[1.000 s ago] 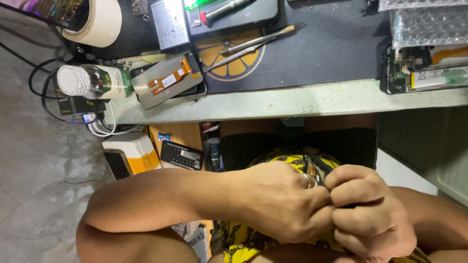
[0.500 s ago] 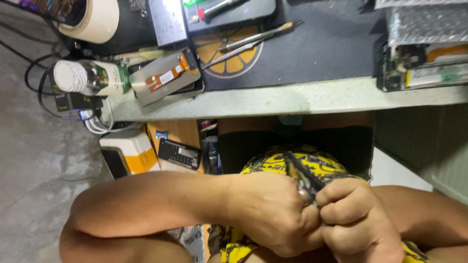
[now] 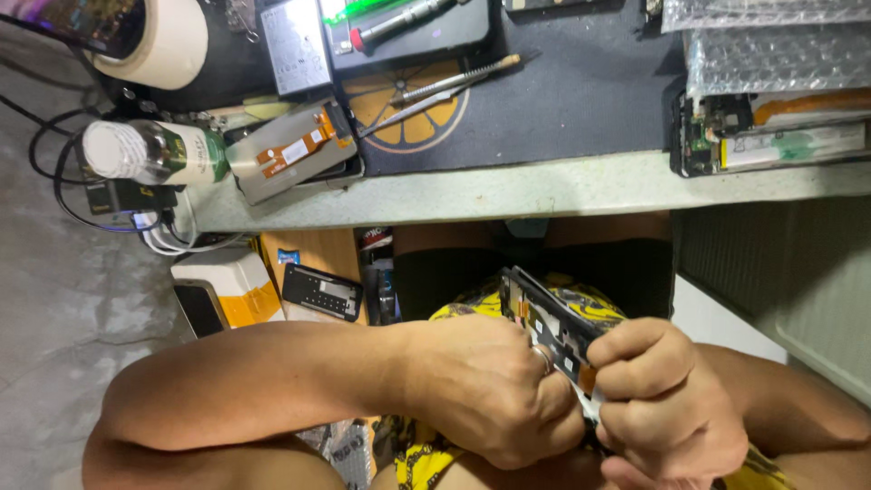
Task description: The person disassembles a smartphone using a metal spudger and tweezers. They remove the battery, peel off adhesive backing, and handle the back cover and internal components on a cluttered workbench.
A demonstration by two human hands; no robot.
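While clamped together, both hands grip the dismantled phone (image 3: 544,319).
Left hand (image 3: 485,395) and right hand (image 3: 667,404) sit below the counter (image 3: 544,186) edge.

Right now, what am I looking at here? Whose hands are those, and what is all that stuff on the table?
The picture comes from a camera worn on a person's head, looking down, so you see that person's own two arms. The left hand and the right hand are pressed together over the lap, both gripping a thin dark phone part that sticks up between them. Above is a pale workbench with a dark mat. On it lie a screwdriver, thin metal tweezers, a flat screen panel with orange strips, a bottle on its side, a roll of tape and an opened phone.
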